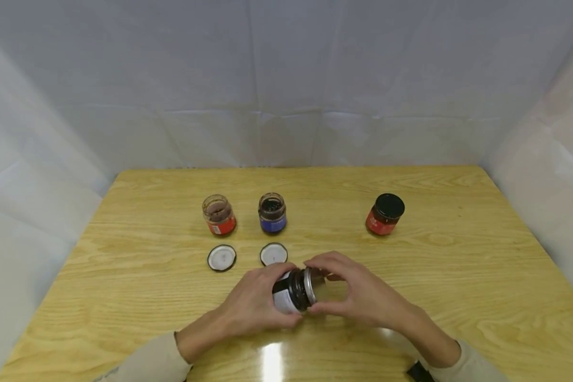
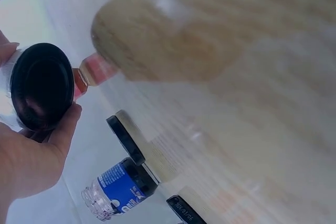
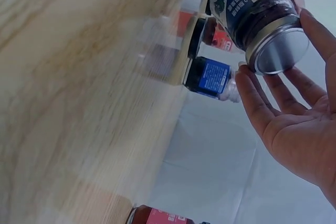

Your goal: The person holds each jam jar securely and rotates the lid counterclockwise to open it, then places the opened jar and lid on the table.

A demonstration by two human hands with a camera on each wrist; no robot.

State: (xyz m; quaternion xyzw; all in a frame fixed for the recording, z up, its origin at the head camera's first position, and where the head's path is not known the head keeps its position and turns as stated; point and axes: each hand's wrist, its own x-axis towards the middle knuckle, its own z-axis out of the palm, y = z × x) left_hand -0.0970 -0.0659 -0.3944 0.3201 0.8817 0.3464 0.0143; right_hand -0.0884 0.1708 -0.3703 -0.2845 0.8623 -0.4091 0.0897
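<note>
In the head view, a dark-filled glass jar [image 1: 286,296] with a white and dark label lies tilted sideways above the table's front half, its silver lid [image 1: 310,285] facing right. My left hand [image 1: 255,305] grips the jar's body. The thumb and fingers of my right hand [image 1: 358,294] pinch the lid's rim, and the lid is still on the jar's mouth. From the right wrist view, the shiny lid [image 3: 278,51] faces my right palm [image 3: 299,135]. The left wrist view shows the jar's black base [image 2: 43,87] above my left hand [image 2: 39,153].
On the wooden table [image 1: 148,297] stand an uncapped red-label jar [image 1: 219,216] and an uncapped blue-label jar [image 1: 272,215]. Before them lie two upturned lids, a left lid [image 1: 222,258] and a right lid [image 1: 274,254]. A black-capped red-label jar [image 1: 385,215] stands at the right.
</note>
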